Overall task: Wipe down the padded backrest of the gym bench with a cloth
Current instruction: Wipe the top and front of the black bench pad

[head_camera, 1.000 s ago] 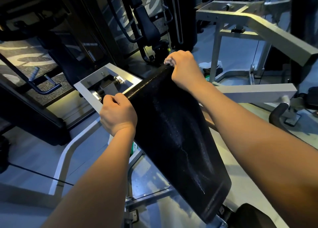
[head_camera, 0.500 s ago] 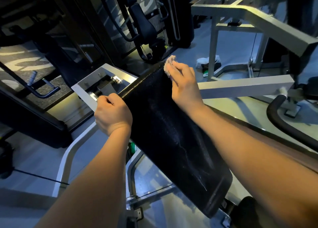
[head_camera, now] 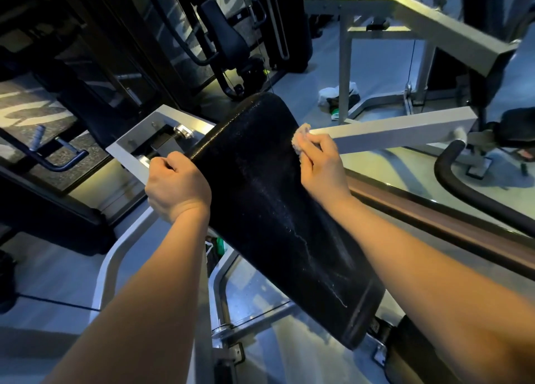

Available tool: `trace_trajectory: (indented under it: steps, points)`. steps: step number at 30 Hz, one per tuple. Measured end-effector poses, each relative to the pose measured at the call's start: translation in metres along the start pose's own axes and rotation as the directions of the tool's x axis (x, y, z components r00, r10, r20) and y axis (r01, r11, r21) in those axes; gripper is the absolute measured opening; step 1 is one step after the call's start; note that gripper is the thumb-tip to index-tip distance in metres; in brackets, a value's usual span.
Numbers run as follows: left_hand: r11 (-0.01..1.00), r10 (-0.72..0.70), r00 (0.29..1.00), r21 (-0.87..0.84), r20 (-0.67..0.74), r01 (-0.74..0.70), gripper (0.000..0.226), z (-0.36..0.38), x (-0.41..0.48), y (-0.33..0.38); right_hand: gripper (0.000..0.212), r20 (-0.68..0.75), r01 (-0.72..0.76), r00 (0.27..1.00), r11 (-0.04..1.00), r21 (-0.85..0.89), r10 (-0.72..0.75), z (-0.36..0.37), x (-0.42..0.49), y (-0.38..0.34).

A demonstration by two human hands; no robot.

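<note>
**Bench pad wipe-down, cloth's on the right edge near the top**

Closest to the camera are both forearms, reaching up on either side of the black backrest (head_camera: 275,209). It slants from its lower end at the bottom right up and away to a rounded top. The pad's got pale streaks and a thin whitish line running down its face.

The left hand (head_camera: 176,186) is clamped on the pad's left edge, fingers curled round it, right beside the grey metal bracket (head_camera: 150,128) with its shiny bolts. The right hand (head_camera: 321,169) has its fingers bunched round a small pale cloth (head_camera: 299,138) and holds it against the pad's right edge, a bit short of the top.

Just behind that hand a grey square beam (head_camera: 399,128) runs off to the right. Below it there's a brown bar (head_camera: 434,221) and a black curved handle (head_camera: 451,186).

Further back on the floor there's a white bag (head_camera: 335,94) by a grey frame leg (head_camera: 344,73). A dark machine with a black seat (head_camera: 225,33) stands at the back.
</note>
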State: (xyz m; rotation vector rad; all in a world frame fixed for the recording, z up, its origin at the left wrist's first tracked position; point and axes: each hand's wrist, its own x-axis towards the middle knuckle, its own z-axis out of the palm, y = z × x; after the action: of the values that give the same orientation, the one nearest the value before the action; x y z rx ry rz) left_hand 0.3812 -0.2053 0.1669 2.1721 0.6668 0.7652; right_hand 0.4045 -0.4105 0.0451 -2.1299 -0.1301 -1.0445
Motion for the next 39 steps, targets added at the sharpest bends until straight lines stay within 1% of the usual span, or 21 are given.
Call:
trace_trajectory:
  steps: [2, 3, 5, 8, 10, 12, 14, 16, 18, 19, 21, 23, 26, 28, 30, 31, 33, 35, 37, 38, 39]
  points:
    - [1.0, 0.008, 1.0, -0.003, -0.006, -0.008, 0.027, 0.0, 0.001, -0.001, 0.03, 0.069, -0.045, 0.997, 0.999, -0.016, 0.046, -0.002, -0.011, 0.005]
    - [1.0, 0.01, 1.0, -0.006, -0.01, -0.01, 0.027, 0.0, 0.001, -0.001, 0.026, 0.082, -0.077, 0.994, 0.997, -0.004, 0.077, 0.0, -0.002, 0.004]
    - [1.0, 0.015, 1.0, -0.01, -0.005, -0.015, 0.027, -0.001, 0.0, -0.002, 0.024, 0.075, -0.141, 0.988, 0.989, 0.035, 0.138, 0.003, 0.024, -0.004]
    - [1.0, 0.007, 1.0, -0.008, 0.003, -0.007, 0.027, -0.002, 0.0, -0.001, 0.027, 0.06, -0.153, 0.987, 0.986, 0.069, 0.149, 0.003, 0.045, -0.011]
    - [1.0, 0.02, 1.0, -0.006, 0.002, -0.02, 0.027, -0.001, 0.001, -0.003, 0.023, 0.088, -0.213, 0.974, 0.975, 0.056, 0.208, -0.001, 0.023, -0.006]
    - [0.999, 0.034, 0.999, -0.027, 0.01, -0.034, 0.027, 0.0, 0.003, -0.005, 0.018, 0.125, -0.309, 0.945, 0.951, 0.028, 0.303, -0.007, -0.01, -0.001]
    - [0.999, 0.033, 0.999, -0.036, -0.001, -0.033, 0.027, 0.001, 0.004, -0.006, 0.017, 0.131, -0.355, 0.928, 0.935, 0.023, 0.349, -0.011, -0.015, 0.003]
    - [0.999, 0.037, 0.999, -0.026, -0.006, -0.037, 0.027, 0.002, 0.004, -0.007, 0.017, 0.093, -0.346, 0.936, 0.936, 0.063, 0.339, -0.013, 0.009, -0.001]
    - [0.999, 0.038, 0.999, -0.034, 0.003, -0.038, 0.027, 0.001, 0.005, -0.007, 0.02, 0.019, -0.335, 0.942, 0.936, 0.111, 0.335, -0.011, 0.037, -0.009]
    - [0.999, 0.036, 0.999, -0.035, 0.006, -0.036, 0.026, 0.001, 0.006, -0.007, 0.022, 0.006, -0.349, 0.936, 0.928, 0.13, 0.351, -0.006, 0.045, -0.014]
    - [0.999, 0.04, 0.999, -0.036, 0.006, -0.039, 0.025, 0.002, 0.007, -0.008, 0.029, 0.044, -0.38, 0.925, 0.916, 0.129, 0.377, 0.004, 0.042, -0.025]
    - [0.998, 0.045, 0.999, -0.04, 0.009, -0.045, 0.025, 0.002, 0.007, -0.009, 0.035, 0.082, -0.354, 0.934, 0.931, 0.086, 0.347, 0.01, 0.028, -0.03]
    - [0.998, 0.045, 0.999, -0.051, 0.003, -0.045, 0.026, 0.002, 0.007, -0.008, 0.033, 0.146, -0.302, 0.943, 0.953, 0.003, 0.298, 0.008, 0.024, -0.025]
    - [0.998, 0.035, 0.999, -0.048, 0.01, -0.035, 0.026, 0.001, 0.005, -0.007, 0.031, 0.136, -0.321, 0.939, 0.947, 0.025, 0.315, 0.005, 0.032, -0.021]
    - [0.998, 0.033, 0.999, -0.063, 0.016, -0.032, 0.026, 0.001, 0.005, -0.007, 0.025, 0.079, -0.367, 0.929, 0.928, 0.067, 0.362, 0.007, 0.035, -0.027]
    - [0.997, 0.033, 0.999, -0.07, 0.016, -0.032, 0.026, 0.001, 0.005, -0.007, 0.022, 0.058, -0.355, 0.935, 0.932, 0.073, 0.351, 0.009, 0.032, -0.038]
    - [0.996, 0.034, 0.999, -0.079, 0.018, -0.032, 0.027, 0.002, 0.005, -0.008, 0.017, 0.064, -0.231, 0.972, 0.968, 0.101, 0.225, 0.015, 0.015, -0.068]
    - [0.996, 0.032, 0.999, -0.082, 0.024, -0.03, 0.027, 0.002, 0.006, -0.008, 0.024, 0.133, -0.055, 0.991, 0.985, 0.166, 0.033, 0.017, -0.008, -0.091]
    - [0.996, 0.032, 0.999, -0.083, 0.034, -0.029, 0.027, 0.001, 0.006, -0.008, 0.031, 0.23, 0.097, 0.965, 0.986, 0.138, -0.127, 0.012, -0.011, -0.084]
    - [0.996, 0.033, 0.999, -0.086, 0.036, -0.029, 0.027, 0.001, 0.005, -0.008, 0.032, 0.239, 0.141, 0.958, 0.985, 0.099, -0.16, 0.01, -0.004, -0.073]
    - [0.996, 0.032, 0.999, -0.09, 0.037, -0.029, 0.027, 0.0, 0.005, -0.008, 0.032, 0.212, 0.135, 0.966, 0.989, 0.063, -0.145, 0.009, 0.004, -0.062]
